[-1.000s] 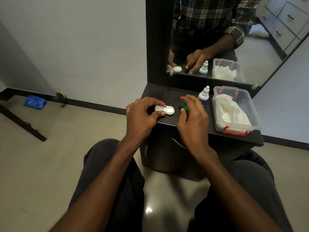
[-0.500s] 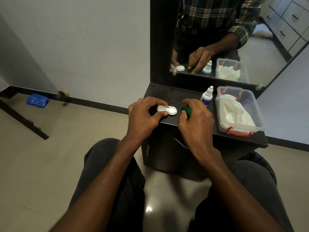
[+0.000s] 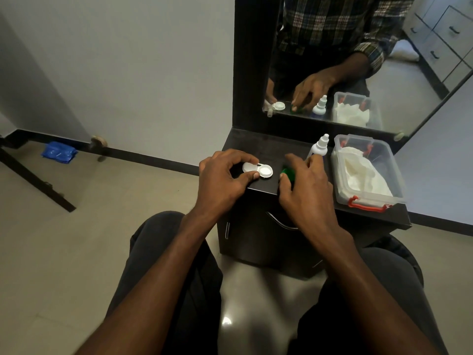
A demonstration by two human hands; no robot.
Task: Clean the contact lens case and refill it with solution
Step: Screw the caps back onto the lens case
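Right hand (image 3: pixel 304 190) lifted slightly off one green cap (image 3: pixel 288 173); one case (image 3: pixel 257 170).

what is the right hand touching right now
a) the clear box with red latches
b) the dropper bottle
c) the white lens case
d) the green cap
d: the right hand has its thumb and fingers around the green cap on the dark cabinet top, while the left hand holds the white lens case.

One lens case (image 3: pixel 258 170), one green cap (image 3: pixel 288 173), one bottle (image 3: pixel 318 149), one plastic box (image 3: pixel 368 198), two hands
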